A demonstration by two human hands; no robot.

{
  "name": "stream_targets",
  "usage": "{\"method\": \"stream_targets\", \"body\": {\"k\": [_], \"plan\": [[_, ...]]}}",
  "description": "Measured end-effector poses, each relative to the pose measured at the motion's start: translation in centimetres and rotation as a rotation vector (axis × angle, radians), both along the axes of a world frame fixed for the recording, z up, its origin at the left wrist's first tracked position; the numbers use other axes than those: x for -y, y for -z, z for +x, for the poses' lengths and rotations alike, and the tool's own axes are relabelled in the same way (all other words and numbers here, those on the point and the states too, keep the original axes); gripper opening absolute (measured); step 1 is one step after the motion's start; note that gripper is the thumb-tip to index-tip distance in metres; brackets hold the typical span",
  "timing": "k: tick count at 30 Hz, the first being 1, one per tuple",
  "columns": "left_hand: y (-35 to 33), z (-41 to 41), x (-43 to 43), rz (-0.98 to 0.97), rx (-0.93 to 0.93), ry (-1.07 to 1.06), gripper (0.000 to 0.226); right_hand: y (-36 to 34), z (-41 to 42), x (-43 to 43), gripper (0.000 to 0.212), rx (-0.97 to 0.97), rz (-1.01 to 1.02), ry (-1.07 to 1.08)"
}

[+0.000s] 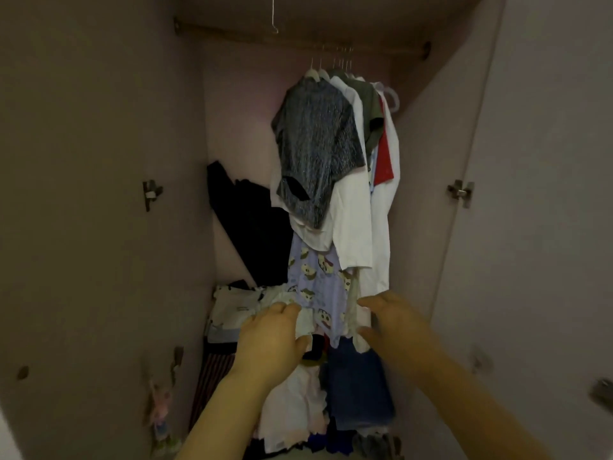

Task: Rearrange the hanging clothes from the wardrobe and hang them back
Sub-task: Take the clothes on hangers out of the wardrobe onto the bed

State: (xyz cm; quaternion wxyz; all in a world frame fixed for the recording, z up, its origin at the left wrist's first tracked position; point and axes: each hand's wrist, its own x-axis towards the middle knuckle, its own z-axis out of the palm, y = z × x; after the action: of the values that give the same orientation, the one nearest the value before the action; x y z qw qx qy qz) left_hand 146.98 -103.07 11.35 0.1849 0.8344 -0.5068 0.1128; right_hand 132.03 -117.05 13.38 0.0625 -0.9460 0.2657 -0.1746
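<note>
1. Left hand [272, 336]: fingers curled on the lower hem of the print garment [315, 287], seemingly gathering it to lift clear
2. Right hand [391, 323]: blurred, thumb and fingers apart beside the same hem; whether it grips cannot be told
3. Print garment: hangs low under the grey top [315, 154], hem reaching the pile [358, 386] below
4. Clothes [351, 210]: bunched on hangers [341, 66] along the right part of the rail [232, 31], likely awaiting respacing
</note>
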Motion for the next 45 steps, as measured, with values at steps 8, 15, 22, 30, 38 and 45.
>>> {"method": "stream_targets", "body": {"k": [8,15,22,30,38,45], "plan": [[-5.2,9.1,10.7,-0.167,0.08,-0.031,0.05,-5.9,11.1,9.7,0.044,0.091,-0.074,-0.079],[-10.0,16.8,18.8,-0.368,0.149,-0.108,0.055,-11.3,19.6,17.9,0.051,0.261,-0.263,-0.189],[-15.1,23.6,25.3,-0.53,0.2,-0.162,0.056,-17.7,28.0,24.5,0.051,0.371,-0.43,-0.257],[-20.2,32.0,32.1,-0.647,0.173,-0.082,0.056,-25.5,36.8,29.6,0.056,0.44,-0.609,-0.192],[-24.3,39.1,38.3,-0.746,0.178,0.057,0.054,-33.7,44.2,34.2,0.051,0.6,-0.721,-0.056],[-25.3,42.4,41.2,-0.744,0.248,0.092,0.053,-35.5,45.9,39.9,0.044,0.697,-0.786,0.09]]}}
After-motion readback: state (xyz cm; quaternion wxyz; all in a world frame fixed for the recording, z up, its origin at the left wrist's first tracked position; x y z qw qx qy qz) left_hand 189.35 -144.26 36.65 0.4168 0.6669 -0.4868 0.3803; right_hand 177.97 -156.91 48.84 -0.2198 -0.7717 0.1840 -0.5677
